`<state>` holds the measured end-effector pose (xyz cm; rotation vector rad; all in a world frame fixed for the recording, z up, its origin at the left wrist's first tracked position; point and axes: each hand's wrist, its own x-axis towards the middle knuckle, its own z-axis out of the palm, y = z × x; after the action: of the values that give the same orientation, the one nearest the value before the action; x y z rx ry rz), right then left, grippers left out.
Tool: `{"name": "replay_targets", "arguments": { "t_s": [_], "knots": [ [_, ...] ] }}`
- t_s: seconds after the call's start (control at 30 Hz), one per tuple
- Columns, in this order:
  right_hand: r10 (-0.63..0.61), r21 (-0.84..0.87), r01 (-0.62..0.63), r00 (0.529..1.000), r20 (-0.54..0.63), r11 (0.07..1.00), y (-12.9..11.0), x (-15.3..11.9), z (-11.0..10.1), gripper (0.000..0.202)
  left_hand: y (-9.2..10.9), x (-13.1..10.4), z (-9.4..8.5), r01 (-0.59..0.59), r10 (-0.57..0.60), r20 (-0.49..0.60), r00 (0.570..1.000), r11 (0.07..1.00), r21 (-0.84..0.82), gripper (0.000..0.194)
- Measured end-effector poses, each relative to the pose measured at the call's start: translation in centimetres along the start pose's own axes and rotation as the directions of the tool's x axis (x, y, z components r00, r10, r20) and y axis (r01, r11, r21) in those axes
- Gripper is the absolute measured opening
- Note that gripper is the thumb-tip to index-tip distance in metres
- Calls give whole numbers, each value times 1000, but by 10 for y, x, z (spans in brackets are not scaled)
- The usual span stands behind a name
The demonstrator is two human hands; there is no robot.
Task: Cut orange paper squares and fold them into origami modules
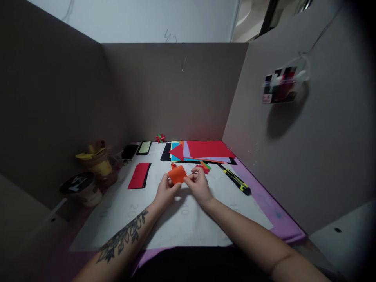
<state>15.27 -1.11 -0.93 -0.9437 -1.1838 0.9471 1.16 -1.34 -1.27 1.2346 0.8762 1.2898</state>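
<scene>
A small orange piece of paper (177, 175) is held up over the white sheet, between my two hands. My left hand (167, 188) pinches its lower left side. At its right edge, the thumb and index finger of my right hand (200, 185) close on the paper. Just behind it lies a small orange-red scrap (173, 166), partly hidden. Past my right fingers sit folded red, orange and green paper pieces (205, 167). On the left lies a stack of red paper strips (139, 175) with black beneath.
Coloured paper sheets (210, 149) are stacked at the back, beside a phone (144, 147) and a folded paper star (160, 138). A yellow-black utility knife (236, 180) lies right. Tubs (82, 188) stand left; grey panels (176, 90) enclose the table.
</scene>
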Motion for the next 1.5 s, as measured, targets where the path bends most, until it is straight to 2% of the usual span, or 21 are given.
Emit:
{"name": "replay_targets", "arguments": {
  "t_s": [0.1,0.17,0.3,0.37,0.47,0.6,0.83,0.93,1.07,1.23,1.37,1.43,1.5],
  "knots": [
    [-30,-7,30,996,-88,1000,-2,8,-11,35,1,0,-2,67,-66,-38,997,997,27,42],
    [-26,-22,24,995,-96,999,-2,11,-16,31,1,1,-4,93,-91,-56,994,995,39,40],
    [54,-146,-32,988,146,989,-1,8,-15,19,0,0,-5,90,-88,-36,995,995,42,43],
    [92,-216,-46,974,207,975,-1,5,-11,19,0,-1,-4,93,-93,-12,996,994,48,46],
    [116,-246,-80,984,137,966,0,4,-8,25,0,-1,-5,128,-128,-7,992,990,65,45],
    [123,-198,-107,990,73,974,2,6,-11,25,2,0,-7,155,-154,-38,987,987,46,44],
    [104,-244,-78,990,95,967,-1,5,-10,24,0,1,-8,156,-156,16,988,988,3,50],
    [98,-252,-66,988,116,966,-1,2,-5,19,-2,1,-8,138,-138,-1,990,990,37,50],
    [154,-219,-120,977,146,968,3,-3,1,22,-1,0,-6,91,-88,-35,995,993,78,47],
    [151,-204,-125,982,115,971,5,-2,2,21,5,1,-4,84,-80,-34,996,987,134,42],
    [115,-212,-98,991,70,972,0,13,-14,25,8,5,-10,102,-93,-58,994,982,159,44],
    [112,-245,-111,994,-9,963,-3,26,-36,26,10,7,-17,124,-106,-105,989,975,187,45],
    [63,-377,-84,996,-67,922,-4,40,-68,27,12,8,-25,153,-117,-162,980,961,231,46]
  ]
}}
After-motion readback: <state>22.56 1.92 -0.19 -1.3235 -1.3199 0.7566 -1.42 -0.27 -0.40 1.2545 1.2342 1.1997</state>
